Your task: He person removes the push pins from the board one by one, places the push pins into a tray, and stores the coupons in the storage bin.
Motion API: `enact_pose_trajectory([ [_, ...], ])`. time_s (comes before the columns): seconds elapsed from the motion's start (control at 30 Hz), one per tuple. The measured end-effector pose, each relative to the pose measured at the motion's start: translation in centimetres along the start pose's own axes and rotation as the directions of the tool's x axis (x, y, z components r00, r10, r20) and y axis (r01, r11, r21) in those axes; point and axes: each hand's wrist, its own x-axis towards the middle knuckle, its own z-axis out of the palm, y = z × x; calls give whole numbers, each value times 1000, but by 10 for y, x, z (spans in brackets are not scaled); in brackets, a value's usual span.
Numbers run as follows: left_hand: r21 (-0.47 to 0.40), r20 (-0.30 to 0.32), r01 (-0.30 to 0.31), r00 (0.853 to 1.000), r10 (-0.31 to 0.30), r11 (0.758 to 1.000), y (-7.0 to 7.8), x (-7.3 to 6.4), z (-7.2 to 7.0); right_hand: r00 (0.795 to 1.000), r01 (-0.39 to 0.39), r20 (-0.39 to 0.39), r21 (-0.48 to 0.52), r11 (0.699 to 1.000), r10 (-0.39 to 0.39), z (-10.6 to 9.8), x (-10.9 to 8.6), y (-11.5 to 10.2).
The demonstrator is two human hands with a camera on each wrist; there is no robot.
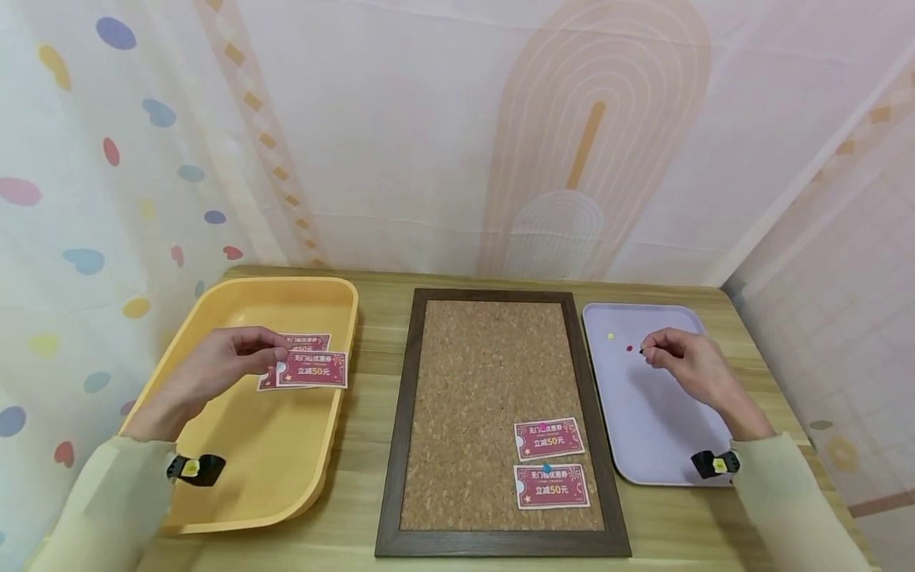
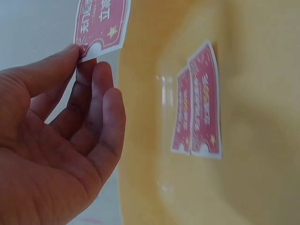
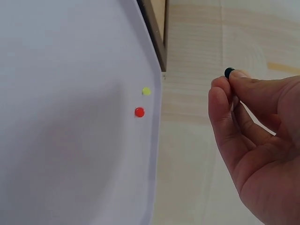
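Observation:
Between thumb and fingers, my left hand (image 1: 236,357) pinches a red coupon (image 1: 314,370) by its edge, above the yellow tray. Two more coupons (image 2: 204,103) lie overlapping on the tray's floor in the left wrist view. My right hand (image 1: 689,367) holds a small black thumbtack (image 3: 228,72) in its fingertips, over the lavender tray. A red thumbtack (image 3: 139,112) and a yellow thumbtack (image 3: 146,91) lie on that tray. On the framed corkboard (image 1: 493,373), two coupons sit at the lower right, the upper (image 1: 549,439) with a pink tack, the lower (image 1: 551,486) with a blue tack.
The yellow tray (image 1: 275,508) stands left of the corkboard, the lavender tray (image 1: 643,469) close to its right side. All rest on a wooden table (image 1: 357,508). A patterned curtain (image 1: 400,143) hangs behind the table and along both sides.

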Motion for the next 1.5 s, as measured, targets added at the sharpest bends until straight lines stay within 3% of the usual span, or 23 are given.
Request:
enact_pose_trajectory([
  [0.2,-14,18,8,1000,-7,1000,-15,1,-9,1000,6,31,-20,1000,-5,-1,5,4],
  [0.37,-20,31,48,998,-47,999,-26,3,-13,998,31,51,-13,999,-30,-1,10,7],
  [0.63,-12,82,105,991,-104,994,-40,4,-17,990,100,93,68,993,-106,5,16,19],
  [0.83,-14,110,150,983,-148,989,-53,6,-17,987,148,63,9,989,-149,9,19,26],
  [1.2,-96,144,165,978,-150,982,-72,6,-17,992,47,121,-6,999,-46,14,22,31],
  [1.5,-78,153,208,969,-195,975,-82,7,-16,987,19,157,6,1000,-20,17,26,38],
])
